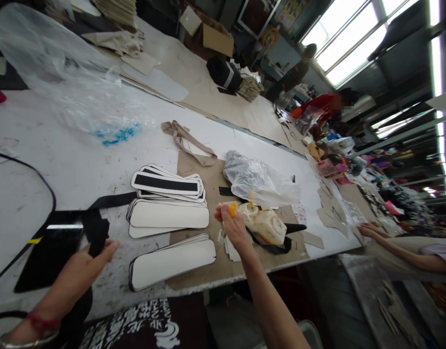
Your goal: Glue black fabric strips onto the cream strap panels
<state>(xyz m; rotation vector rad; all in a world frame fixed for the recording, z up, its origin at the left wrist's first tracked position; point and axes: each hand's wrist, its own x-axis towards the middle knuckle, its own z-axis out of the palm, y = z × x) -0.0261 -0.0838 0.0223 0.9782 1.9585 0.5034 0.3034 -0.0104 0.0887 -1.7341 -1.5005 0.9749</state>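
Note:
At the lower left, my left hand [83,266] is closed on a black strap [97,232], which runs over a dark tablet [50,252] toward the stacked pieces. My right hand [232,223] is closed around a small yellow-tipped object [232,209], left of a stained, cream-coloured bottle [266,225]. Between my hands lie stacks of long white rounded pieces [170,214], with another stack [174,261] nearer the front edge. The top piece of the back stack [165,183] has a black strip along its middle.
Clear plastic bags lie at the back left [70,92] and behind the bottle [255,179]. A beige fabric strip [190,143] rests mid-table. Another person's hands [372,230] are at the right edge; more people stand farther back. A black cable [44,186] curves at left.

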